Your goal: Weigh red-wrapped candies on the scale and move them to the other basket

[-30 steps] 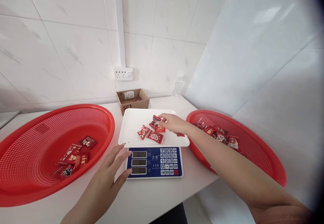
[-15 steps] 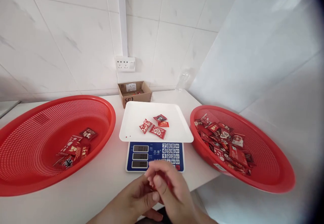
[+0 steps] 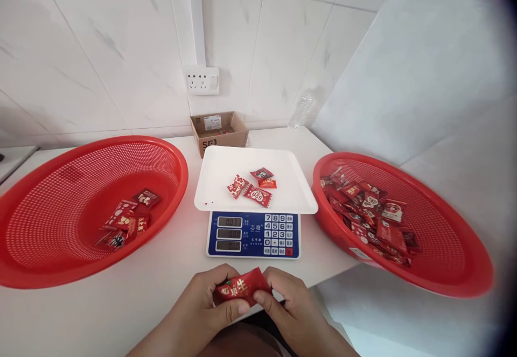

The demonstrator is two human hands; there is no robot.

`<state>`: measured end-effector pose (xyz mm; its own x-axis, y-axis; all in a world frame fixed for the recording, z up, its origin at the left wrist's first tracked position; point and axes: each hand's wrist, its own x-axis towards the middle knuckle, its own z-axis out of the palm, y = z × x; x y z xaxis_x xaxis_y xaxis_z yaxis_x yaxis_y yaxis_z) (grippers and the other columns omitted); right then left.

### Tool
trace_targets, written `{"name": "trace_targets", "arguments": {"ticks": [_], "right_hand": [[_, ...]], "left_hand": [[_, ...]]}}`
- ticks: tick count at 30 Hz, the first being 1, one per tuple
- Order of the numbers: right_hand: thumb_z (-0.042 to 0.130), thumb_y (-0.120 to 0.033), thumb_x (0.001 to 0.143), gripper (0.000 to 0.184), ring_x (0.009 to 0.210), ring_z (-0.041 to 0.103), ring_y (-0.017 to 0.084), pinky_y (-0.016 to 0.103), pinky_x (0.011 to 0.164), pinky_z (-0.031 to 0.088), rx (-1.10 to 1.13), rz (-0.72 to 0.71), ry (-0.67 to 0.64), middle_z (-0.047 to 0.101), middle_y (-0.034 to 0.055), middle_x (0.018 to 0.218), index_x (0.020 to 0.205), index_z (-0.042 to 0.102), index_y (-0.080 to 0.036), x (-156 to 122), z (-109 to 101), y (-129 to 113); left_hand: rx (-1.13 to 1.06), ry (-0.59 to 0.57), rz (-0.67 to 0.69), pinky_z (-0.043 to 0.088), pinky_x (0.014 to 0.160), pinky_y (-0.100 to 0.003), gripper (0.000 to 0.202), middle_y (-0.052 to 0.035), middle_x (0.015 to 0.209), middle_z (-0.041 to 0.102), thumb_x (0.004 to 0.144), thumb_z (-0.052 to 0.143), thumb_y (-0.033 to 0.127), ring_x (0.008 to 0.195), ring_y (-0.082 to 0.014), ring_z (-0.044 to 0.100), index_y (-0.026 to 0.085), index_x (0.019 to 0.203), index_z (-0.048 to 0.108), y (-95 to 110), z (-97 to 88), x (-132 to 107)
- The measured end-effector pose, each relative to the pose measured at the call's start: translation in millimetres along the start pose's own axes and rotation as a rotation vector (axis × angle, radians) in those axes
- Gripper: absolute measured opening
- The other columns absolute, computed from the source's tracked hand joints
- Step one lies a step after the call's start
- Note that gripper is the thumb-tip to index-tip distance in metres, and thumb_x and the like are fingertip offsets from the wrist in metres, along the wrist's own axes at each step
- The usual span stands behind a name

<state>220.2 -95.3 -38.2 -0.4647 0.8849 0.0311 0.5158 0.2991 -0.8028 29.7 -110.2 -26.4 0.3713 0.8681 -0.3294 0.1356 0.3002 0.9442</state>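
Between my two hands is a red candy packet [image 3: 241,288] with gold characters printed on it. My left hand [image 3: 205,300] pinches its left end, and my right hand [image 3: 288,303] grips the right end. Just beyond them stands a digital scale [image 3: 253,236] with a blue panel, its top display showing what looks like 0.031. On the scale's white tray [image 3: 214,179] lie several wrapped candies [image 3: 258,195], close together near the middle.
A red mesh basket [image 3: 48,184] on the left holds several packets [image 3: 127,219]. Another red basket [image 3: 452,228] on the right, past the table edge, holds a bigger pile [image 3: 371,211]. Behind the scale are a cardboard box [image 3: 226,140] and a clear plastic bottle [image 3: 302,110] by the wall.
My hands have turned and moved slightly apart, so the red packet they were covering now shows. The whole view has tilted down a little. The candies on the tray look the same.
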Motion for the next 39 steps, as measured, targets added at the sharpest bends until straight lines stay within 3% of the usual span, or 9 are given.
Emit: {"name": "trace_targets", "arguments": {"ticks": [6, 9, 13, 17, 21, 26, 29, 32, 39], "right_hand": [[0.047, -0.038, 0.087, 0.026, 0.063, 0.055, 0.015, 0.026, 0.059, 0.042, 0.125, 0.073, -0.072, 0.063, 0.0013, 0.069, 0.069, 0.057, -0.022, 3.6, -7.8, -4.2], [0.052, -0.031, 0.085, 0.017, 0.074, 0.061, 0.017, 0.029, 0.069, 0.047, 0.255, 0.12, -0.084, 0.068, 0.0016, 0.081, 0.098, 0.062, -0.025, 2.5, -6.0, -2.9], [0.053, -0.036, 0.084, 0.031, 0.07, 0.063, 0.016, 0.03, 0.064, 0.052, 0.44, 0.13, 0.034, 0.068, 0.0038, 0.086, 0.114, 0.058, -0.026, 6.9, -7.0, 3.4], [0.055, -0.043, 0.082, 0.027, 0.067, 0.064, 0.017, 0.03, 0.064, 0.053, 0.451, 0.183, 0.277, 0.068, 0.0042, 0.079, 0.096, 0.066, -0.023, 35.6, -32.9, 5.0], [0.057, -0.042, 0.08, 0.035, 0.07, 0.064, 0.018, 0.032, 0.066, 0.053, 0.38, 0.185, 0.447, 0.07, 0.0041, 0.077, 0.106, 0.064, -0.019, 79.1, -57.5, 2.0], [0.055, -0.035, 0.08, 0.038, 0.073, 0.063, 0.015, 0.031, 0.067, 0.053, 0.381, 0.099, 0.319, 0.069, 0.007, 0.104, 0.113, 0.061, -0.02, 110.5, -56.2, 3.9], [0.053, -0.036, 0.082, 0.039, 0.068, 0.063, 0.014, 0.033, 0.069, 0.053, 0.314, 0.096, 0.222, 0.069, 0.0053, 0.099, 0.118, 0.059, -0.022, 100.9, -56.5, 6.8], [0.051, -0.041, 0.083, 0.039, 0.069, 0.064, 0.015, 0.034, 0.071, 0.054, 0.201, 0.128, 0.268, 0.07, 0.0056, 0.097, 0.115, 0.06, -0.022, 74.8, -71.7, 7.9], [0.051, -0.046, 0.082, 0.039, 0.102, 0.063, 0.027, 0.04, 0.086, 0.049, -0.298, 0.363, 0.482, 0.069, 0.0068, 0.109, 0.114, 0.062, -0.026, 22.2, -154.2, 37.3]], "left_hand": [[-0.069, -0.06, 0.025, 0.028, 0.059, -0.023, 0.032, 0.0045, 0.069, 0.046, 0.075, 0.064, 0.048, 0.065, -0.0117, 0.037, 0.017, 0.079, 0.058, 2.1, -3.9, 1.3], [-0.035, -0.038, 0.01, 0.027, 0.057, -0.023, 0.031, 0.0053, 0.064, 0.044, 0.075, 0.065, 0.047, 0.063, -0.0113, 0.035, 0.017, 0.073, 0.057, -0.3, -5.6, 1.3], [-0.15, -0.009, 0.017, 0.036, 0.067, -0.027, 0.04, 0.0001, 0.08, 0.058, 0.078, 0.06, 0.05, 0.072, -0.0151, 0.049, 0.02, 0.104, 0.056, -5.0, -7.5, 2.0], [-0.112, 0.109, 0.05, 0.036, 0.067, -0.029, 0.05, 0.0046, 0.069, 0.051, 0.08, 0.053, 0.059, 0.068, -0.0143, 0.047, 0.025, 0.116, 0.046, -5.1, -15.0, 2.2], [-0.069, 0.154, 0.026, 0.037, 0.07, -0.029, 0.048, 0.0044, 0.069, 0.05, 0.078, 0.051, 0.063, 0.071, -0.0151, 0.048, 0.026, 0.108, 0.049, -1.4, -22.1, 0.4], [-0.012, 0.151, -0.005, 0.036, 0.07, -0.03, 0.051, 0.0037, 0.072, 0.048, 0.076, 0.05, 0.066, 0.073, -0.0158, 0.046, 0.025, 0.107, 0.05, -7.0, -25.1, -2.6], [0.016, 0.156, -0.028, 0.035, 0.07, -0.03, 0.053, 0.0038, 0.073, 0.046, 0.077, 0.047, 0.067, 0.073, -0.0159, 0.043, 0.024, 0.11, 0.048, -12.8, -28.1, -4.2], [0.043, 0.135, -0.034, 0.034, 0.071, -0.031, 0.053, 0.0033, 0.076, 0.046, 0.079, 0.045, 0.066, 0.075, -0.0162, 0.042, 0.024, 0.112, 0.046, -14.5, -31.9, -5.6], [0.08, 0.095, -0.046, 0.034, 0.072, -0.029, 0.05, 0.003, 0.078, 0.046, 0.08, 0.045, 0.063, 0.077, -0.0162, 0.042, 0.024, 0.111, 0.045, -11.4, -35.1, -2.9]]}}
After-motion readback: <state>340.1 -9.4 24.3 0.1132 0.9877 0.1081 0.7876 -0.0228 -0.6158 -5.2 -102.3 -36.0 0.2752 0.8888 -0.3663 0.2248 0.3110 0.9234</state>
